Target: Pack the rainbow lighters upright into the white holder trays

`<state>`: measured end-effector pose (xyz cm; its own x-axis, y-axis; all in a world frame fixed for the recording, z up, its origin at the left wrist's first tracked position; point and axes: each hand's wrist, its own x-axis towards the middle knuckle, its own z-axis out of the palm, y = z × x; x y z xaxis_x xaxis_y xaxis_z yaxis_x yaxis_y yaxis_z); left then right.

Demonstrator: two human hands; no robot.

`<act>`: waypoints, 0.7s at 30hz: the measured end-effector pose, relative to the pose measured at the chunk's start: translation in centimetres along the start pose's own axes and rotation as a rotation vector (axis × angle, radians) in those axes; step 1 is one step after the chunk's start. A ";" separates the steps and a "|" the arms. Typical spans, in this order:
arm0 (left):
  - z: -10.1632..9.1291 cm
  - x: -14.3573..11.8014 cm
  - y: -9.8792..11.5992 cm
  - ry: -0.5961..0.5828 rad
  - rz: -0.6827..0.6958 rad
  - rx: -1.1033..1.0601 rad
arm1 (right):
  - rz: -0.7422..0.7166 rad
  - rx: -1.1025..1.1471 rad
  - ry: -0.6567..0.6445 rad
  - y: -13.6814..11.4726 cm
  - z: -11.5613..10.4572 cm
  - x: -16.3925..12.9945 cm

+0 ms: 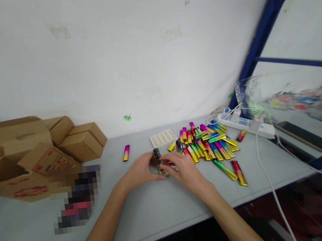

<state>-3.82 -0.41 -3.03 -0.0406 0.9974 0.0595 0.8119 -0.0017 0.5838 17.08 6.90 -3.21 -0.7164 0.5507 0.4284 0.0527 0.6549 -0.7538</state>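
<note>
Nearest to us are our two forearms, reaching out over the grey table (166,209). Our left hand (139,172) and right hand (184,168) meet in the middle, both closed around one lighter (157,157) held upright just above the tabletop; its dark top shows between the fingertips, and the rest is hidden by our fingers.

Going by size, the cardboard boxes (35,151) fill the left side, some open and crumpled. At the right a clear plastic bag (290,98) with coloured pieces inside lies beyond a white power strip (245,124), whose cable runs off the front edge.

Just right of our hands sits the pile of lighters (207,142), shiny and rainbow-coloured, many of them loose and unsorted. We judge most of the work is still ahead: only the one we hold is being handled. A white tray (162,138) with rows of small hollows lies behind our hands, and a single lighter (126,153) lies apart to the left.
</note>
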 end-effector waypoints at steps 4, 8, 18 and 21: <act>-0.1 -0.1 0.3 0.017 -0.011 0.012 | -0.032 -0.097 -0.123 -0.3 -1.6 1.5; -0.2 -0.1 0.3 0.011 -0.019 0.004 | -0.097 -0.160 -0.269 -1.1 -3.2 3.0; -0.1 -0.1 0.3 0.021 -0.045 -0.006 | -0.074 -0.190 -0.394 -2.3 -3.5 4.9; -0.1 -0.1 0.3 0.015 -0.054 -0.017 | 0.017 -0.242 -0.419 -2.0 -2.9 4.8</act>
<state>-3.60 -0.52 -2.75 -0.0924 0.9949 0.0395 0.7980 0.0503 0.6005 15.57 9.75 1.85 -0.9301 0.3389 0.1415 0.1918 0.7767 -0.5999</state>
